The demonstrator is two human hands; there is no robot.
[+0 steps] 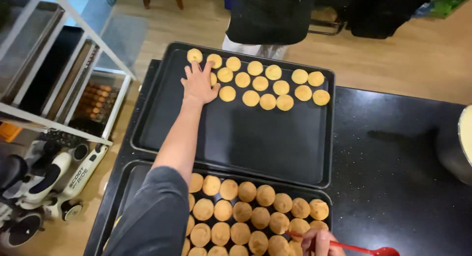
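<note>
My left hand (199, 84) lies flat, fingers spread, grasping nothing, on 1 pale cookie (213, 79) at the far-left corner of the far tray (236, 143). My right hand (318, 243), nearer than that tray, grips a red spatula (364, 249) over the browned cookies (246, 214)
</note>
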